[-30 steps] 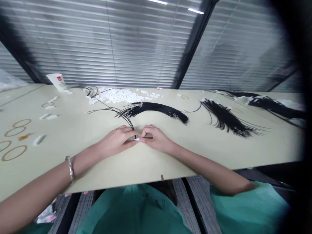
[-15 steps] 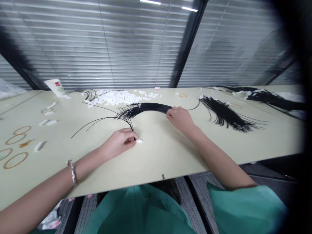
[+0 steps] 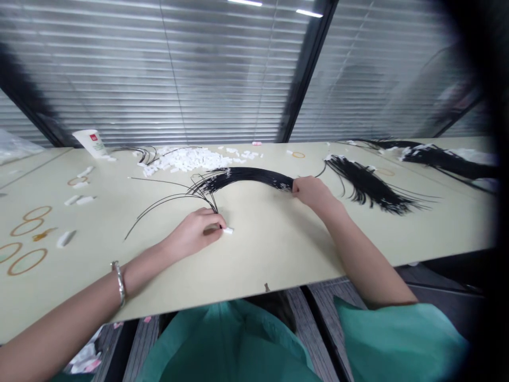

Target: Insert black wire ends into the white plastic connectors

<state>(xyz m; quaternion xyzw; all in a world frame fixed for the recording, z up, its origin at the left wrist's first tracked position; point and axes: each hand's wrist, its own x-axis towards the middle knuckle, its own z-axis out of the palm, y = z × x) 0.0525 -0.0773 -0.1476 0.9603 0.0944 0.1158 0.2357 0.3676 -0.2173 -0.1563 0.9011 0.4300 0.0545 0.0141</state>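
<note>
My left hand (image 3: 196, 228) is closed near the table's front, pinching the ends of several thin black wires (image 3: 170, 196). A small white piece (image 3: 228, 231) pokes out at its fingertips. Loose tails of these wires curve away to the left. Behind lies a thick bundle of black wires (image 3: 254, 174), arched across the table, with whitish tips at its left end. At the bundle's right end my right hand (image 3: 316, 195) is closed, knuckles up. A thin wire seems to run out beyond it; what its fingers grip is mostly hidden.
A heap of small white pieces (image 3: 191, 158) lies at the back, beside a tilted paper cup (image 3: 90, 142). Rubber bands (image 3: 27, 261) and white sticks (image 3: 66, 239) lie at left. To the right are a second black wire bundle (image 3: 369, 185) and a third (image 3: 449, 162).
My right hand has moved right along the bundle to its end. The loose tails at left have shifted, some drawn rightward. My left hand has stayed almost still.
</note>
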